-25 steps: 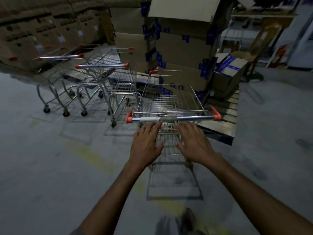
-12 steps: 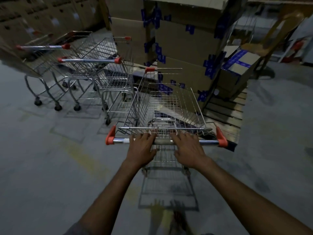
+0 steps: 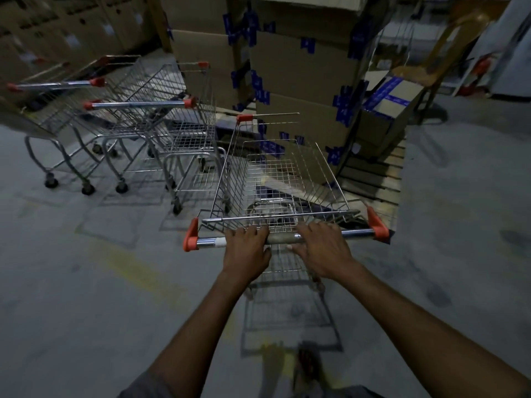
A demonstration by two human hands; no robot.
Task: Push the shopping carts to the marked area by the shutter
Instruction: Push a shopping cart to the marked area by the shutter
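A wire shopping cart (image 3: 284, 179) with orange handle ends stands right in front of me. My left hand (image 3: 246, 252) grips the left half of its chrome handle bar (image 3: 356, 233). My right hand (image 3: 321, 249) grips the bar's middle, fingers curled over the top. To the left, nested shopping carts (image 3: 135, 122) with orange-capped handles stand in a row on the concrete floor. A faded yellow line (image 3: 126, 262) runs across the floor at my left. No shutter shows in this view.
A tall stack of cardboard boxes (image 3: 304, 70) with blue tape rises just beyond the cart's front. It sits on a wooden pallet (image 3: 376, 179) at the right. More cartons (image 3: 57, 27) line the far left wall. A wooden chair (image 3: 448, 56) stands at the back right.
Both hands have closed round the handle bar. The cart and I have moved forward, and the nested carts and the box stack have come closer.
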